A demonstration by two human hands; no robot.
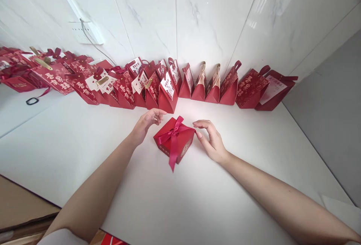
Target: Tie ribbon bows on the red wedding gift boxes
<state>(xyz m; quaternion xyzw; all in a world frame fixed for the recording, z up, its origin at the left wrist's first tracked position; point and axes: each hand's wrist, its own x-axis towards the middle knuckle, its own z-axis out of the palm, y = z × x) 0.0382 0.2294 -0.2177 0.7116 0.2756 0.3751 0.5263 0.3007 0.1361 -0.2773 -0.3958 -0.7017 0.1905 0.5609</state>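
A red gift box (pixel 186 139) sits on the white table (pixel 135 200), tied on top with a bright pink-red ribbon bow (pixel 174 134) whose tail hangs down its front. My left hand (pixel 147 124) hovers at the box's left rear, fingers loosely bent and apart, holding nothing. On the right side, my right hand (pixel 211 139) is curved with thumb and fingers spread. Its fingertips are close to the box's right corner; whether they touch it I cannot tell.
Behind stands a row of red gift bags (pixel 228 87) along the marbled wall (pixel 152 15). More red boxes (pixel 19 81) are massed at the far left, near a small black loop (pixel 32 101). A cable (pixel 96 46) hangs from a wall socket (pixel 86 33). Cardboard (pixel 22 203) lies at lower left.
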